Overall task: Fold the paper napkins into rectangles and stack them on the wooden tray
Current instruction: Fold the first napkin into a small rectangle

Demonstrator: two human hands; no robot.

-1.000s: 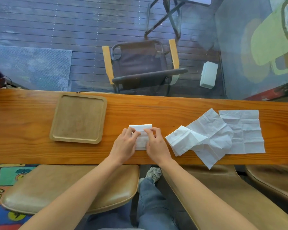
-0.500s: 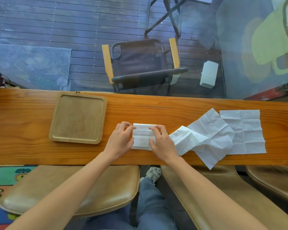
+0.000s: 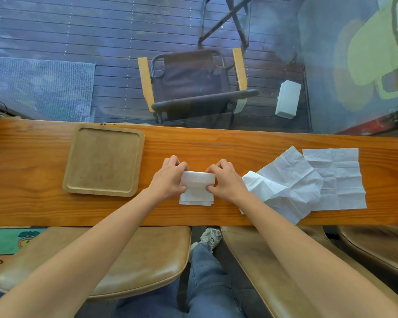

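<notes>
A white paper napkin (image 3: 197,191), partly folded, lies on the wooden counter in front of me. My left hand (image 3: 168,177) pinches its far left corner and my right hand (image 3: 225,180) pinches its far right corner. The far edge is lifted and curls over toward me. The square wooden tray (image 3: 78,180) sits to the left, with nothing on it. Several unfolded white napkins (image 3: 308,180) lie overlapping to the right.
The long wooden counter (image 3: 239,148) runs left to right against a glass pane. Brown padded stools (image 3: 124,260) stand below its near edge. Beyond the glass are a folding chair (image 3: 191,83) and a white box (image 3: 287,102).
Both hands moved from pressing the napkin flat to its far corners. They lifted the far edge, which now curls toward me.
</notes>
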